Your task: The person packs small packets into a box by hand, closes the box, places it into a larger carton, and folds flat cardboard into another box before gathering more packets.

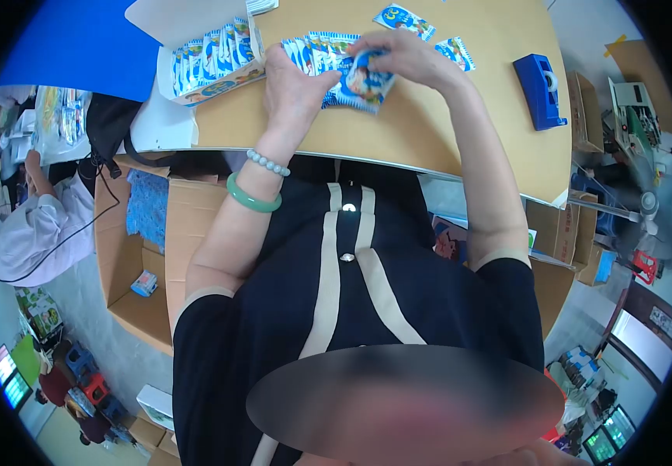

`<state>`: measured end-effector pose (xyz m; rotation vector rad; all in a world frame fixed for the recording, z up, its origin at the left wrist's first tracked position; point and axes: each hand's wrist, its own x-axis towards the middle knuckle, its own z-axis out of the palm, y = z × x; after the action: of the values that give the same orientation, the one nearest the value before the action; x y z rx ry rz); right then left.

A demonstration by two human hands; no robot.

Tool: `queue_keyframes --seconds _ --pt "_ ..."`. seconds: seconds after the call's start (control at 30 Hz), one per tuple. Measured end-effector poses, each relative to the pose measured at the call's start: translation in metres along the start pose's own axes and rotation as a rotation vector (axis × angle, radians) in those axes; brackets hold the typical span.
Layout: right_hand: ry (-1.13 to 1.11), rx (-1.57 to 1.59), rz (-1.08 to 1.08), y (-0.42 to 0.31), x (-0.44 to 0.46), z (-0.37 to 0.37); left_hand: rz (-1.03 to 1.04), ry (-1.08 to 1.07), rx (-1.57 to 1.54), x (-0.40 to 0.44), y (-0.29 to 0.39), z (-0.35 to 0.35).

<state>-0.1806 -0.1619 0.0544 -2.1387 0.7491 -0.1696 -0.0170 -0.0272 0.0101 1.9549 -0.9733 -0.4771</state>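
Observation:
On the tan table, my left hand (293, 87) curls round the left end of a row of blue-and-white packets (316, 53), its thumb against them. At the row's right end, my right hand (409, 58) grips one packet (367, 85) between thumb and fingers; this packet is tilted and overlaps the others. An open white box (223, 81) stands to the left of my left hand, with several similar packets (208, 58) upright in it. Two loose packets (404, 21) (455, 53) lie beyond and beside my right hand.
A blue tape dispenser (539, 92) stands near the right edge of the table (499, 140). Below the table at left is an open cardboard box (130, 272) with a small packet in it. Another person in a white garment (45, 225) is at far left.

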Motion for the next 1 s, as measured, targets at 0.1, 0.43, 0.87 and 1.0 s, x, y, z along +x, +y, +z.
queue_keyframes --seconds 0.1,0.43,0.87,1.0 --pt "0.017 -0.039 -0.013 0.010 0.017 0.005 0.019 0.022 0.023 -0.004 0.008 -0.001" --pt "0.211 0.040 -0.091 0.026 0.021 0.030 0.001 0.010 -0.004 -0.003 0.012 0.001" --pt "0.597 -0.820 0.167 0.055 0.026 0.000 -0.014 0.012 0.102 -0.004 0.013 0.001" --pt "0.485 -0.926 0.184 0.039 0.023 -0.007 -0.002 0.022 0.099 -0.005 0.014 -0.001"
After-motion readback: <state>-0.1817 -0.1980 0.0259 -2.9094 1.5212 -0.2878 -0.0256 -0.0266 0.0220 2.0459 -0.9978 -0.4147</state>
